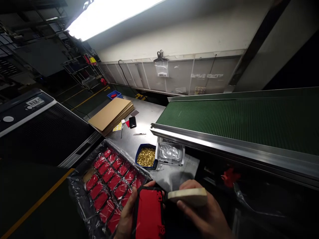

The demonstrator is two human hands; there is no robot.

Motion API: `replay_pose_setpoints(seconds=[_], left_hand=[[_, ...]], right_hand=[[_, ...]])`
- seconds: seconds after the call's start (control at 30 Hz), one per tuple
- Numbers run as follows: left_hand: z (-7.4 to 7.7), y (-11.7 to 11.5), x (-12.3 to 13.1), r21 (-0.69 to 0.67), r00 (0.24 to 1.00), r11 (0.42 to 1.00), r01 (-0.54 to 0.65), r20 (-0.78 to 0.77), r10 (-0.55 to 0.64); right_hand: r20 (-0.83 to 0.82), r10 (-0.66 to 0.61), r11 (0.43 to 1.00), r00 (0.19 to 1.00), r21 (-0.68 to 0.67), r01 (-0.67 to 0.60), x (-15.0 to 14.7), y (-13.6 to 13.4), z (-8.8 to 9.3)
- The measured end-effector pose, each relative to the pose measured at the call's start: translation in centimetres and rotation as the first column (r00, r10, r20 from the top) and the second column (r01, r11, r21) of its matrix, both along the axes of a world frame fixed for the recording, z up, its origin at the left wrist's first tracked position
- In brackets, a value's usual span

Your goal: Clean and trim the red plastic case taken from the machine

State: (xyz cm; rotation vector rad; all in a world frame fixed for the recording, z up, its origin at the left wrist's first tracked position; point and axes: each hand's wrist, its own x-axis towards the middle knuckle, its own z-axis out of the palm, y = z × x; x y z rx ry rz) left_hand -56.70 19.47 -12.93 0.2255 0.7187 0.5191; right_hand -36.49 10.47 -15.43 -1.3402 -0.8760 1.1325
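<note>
The left hand [126, 215] grips a red case [149, 212]; the right hand [208, 214] grips a pale block [187, 196] beside it. Golden bits [146, 157] fill a blue bin [137, 155] on the tabletop [147, 114].

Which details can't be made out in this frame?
Head view:
Red case: lower end cut off by the bottom edge.
Left hand: partly hidden by the case.
Right hand: partly hidden by the cream block.
Green conveyor belt: cut off by right edge.
Bag label: print too small.

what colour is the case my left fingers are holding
The case is red with black edges, clearest in the head view.
</note>
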Motion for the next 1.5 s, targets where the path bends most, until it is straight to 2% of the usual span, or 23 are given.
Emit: replay_pose_setpoints(seconds=[0.03, 0.1, 0.2, 0.33, 0.43, 0.6, 0.7, 0.8, 0.93, 1.0, 1.1, 1.17, 1.3, 1.4, 1.5], left_hand=[[0.3, -0.3, 0.4, -0.015, 1.000, 1.000, -0.012, -0.028, 0.012], [0.9, -0.8, 1.1, -0.039, 0.997, 0.999, -0.017, -0.075, 0.014], [1.6, -1.0, 1.5, -0.054, 0.992, 0.998, 0.041, -0.119, -0.047], [1.9, -0.4, 1.0, -0.031, 0.976, 0.994, 0.103, -0.189, -0.107], [2.0, 0.2, 0.5, -0.060, 0.973, 0.994, 0.092, -0.206, -0.102], [2.6, 1.2, -0.3, -0.123, 0.988, 0.991, 0.052, -0.137, -0.069], [2.7, 1.9, -1.1, -0.113, 0.984, 0.993, 0.037, -0.171, -0.056], [2.6, 2.7, -1.7, -0.071, 0.981, 0.997, 0.024, -0.192, -0.037], [2.7, 3.4, -2.3, -0.090, 0.994, 0.996, 0.021, -0.105, -0.030], [2.7, 3.8, -2.5, -0.090, 0.997, 0.996, 0.027, -0.064, -0.033], [2.8, 4.4, -2.8, -0.038, 0.999, 0.999, 0.025, -0.020, -0.026], [2.7, 4.7, -3.0, -0.030, 0.999, 0.999, 0.038, 0.008, -0.038], [2.4, 5.0, -3.4, -0.003, 0.997, 1.000, 0.030, 0.072, -0.030], [2.0, 5.2, -3.4, 0.073, 0.995, 0.997, 0.038, 0.087, -0.044], [1.7, 5.1, -3.3, 0.118, 0.996, 0.993, 0.019, 0.084, -0.029]], right_hand=[[0.005, 0.063, 0.995, 0.998, 0.072, -0.063, -0.1, 0.0, 1.3], [0.041, 0.169, 0.967, 0.985, 0.189, -0.173, -0.3, 0.0, 2.7], [0.176, 0.216, 0.915, 0.960, 0.308, -0.262, -0.7, 0.3, 2.9], [0.267, 0.126, 0.933, 0.955, 0.295, -0.206, -1.4, 0.5, 2.8], [0.306, 0.142, 0.916, 0.941, 0.319, -0.242, -2.1, 0.7, 3.0], [0.283, 0.153, 0.937, 0.947, 0.264, -0.230, -3.2, 1.8, 3.3], [0.302, 0.182, 0.922, 0.936, 0.280, -0.270, -3.8, 2.6, 3.4], [0.281, 0.178, 0.940, 0.943, 0.236, -0.247, -4.5, 3.3, 3.4], [0.383, 0.174, 0.905, 0.907, 0.301, -0.301, -5.5, 4.1, 3.9], [0.361, 0.113, 0.920, 0.926, 0.313, -0.234, -5.6, 4.3, 4.3], [0.272, -0.046, 0.950, 0.961, 0.309, -0.041, -5.1, 4.3, 4.6], [0.238, -0.116, 0.957, 0.964, 0.288, 0.044, -4.7, 4.1, 4.6], [0.204, -0.107, 0.980, 0.973, 0.187, 0.069, -4.8, 4.0, 4.8], [0.185, -0.118, 0.989, 0.976, 0.107, 0.100, -5.9, 4.2, 5.1], [0.216, -0.084, 0.986, 0.973, 0.156, 0.050, -7.2, 4.6, 5.4]])
